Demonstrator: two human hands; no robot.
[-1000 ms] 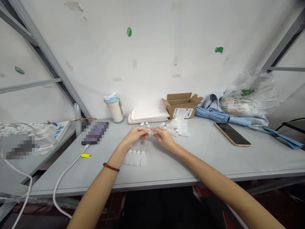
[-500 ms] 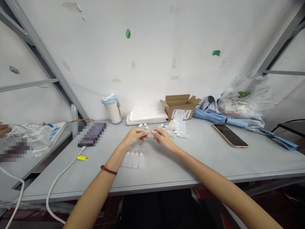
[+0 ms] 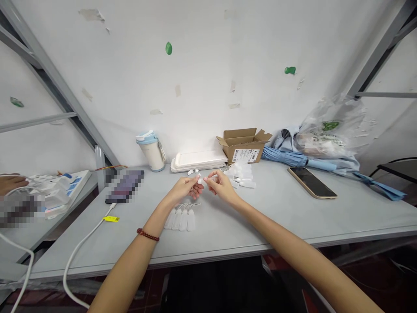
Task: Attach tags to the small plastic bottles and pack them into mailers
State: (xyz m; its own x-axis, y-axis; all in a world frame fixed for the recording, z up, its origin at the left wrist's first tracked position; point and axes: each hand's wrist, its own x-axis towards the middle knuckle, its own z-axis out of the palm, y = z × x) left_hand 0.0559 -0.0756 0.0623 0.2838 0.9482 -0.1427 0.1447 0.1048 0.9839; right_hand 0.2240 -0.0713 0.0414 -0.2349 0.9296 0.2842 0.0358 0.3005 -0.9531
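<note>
My left hand (image 3: 184,188), with a red bead bracelet (image 3: 148,234) at its wrist, pinches a small white piece (image 3: 200,179) between thumb and finger. From the other side, my right hand (image 3: 222,188) pinches at the same piece, its fingertips close to the left ones. What exactly the piece is stays too small to tell. Several white translucent tags (image 3: 183,220) with cord loops lie in a row below my left hand. Behind my right hand is a pile of similar translucent pieces (image 3: 243,174). Small white bits (image 3: 193,172) lie just beyond my fingers.
An open cardboard box (image 3: 244,148) and a stack of white trays (image 3: 198,161) stand by the wall. A blue-lidded cup (image 3: 151,152) and a charging phone (image 3: 125,187) are left; another phone (image 3: 312,182) and a blue umbrella (image 3: 286,156) right. Another person's hand (image 3: 12,184) shows far left.
My fingertips have shifted slightly, and the white piece between them shows more clearly. My left hand's lower fingers have loosened. The view has turned a little; the tags lie as before.
</note>
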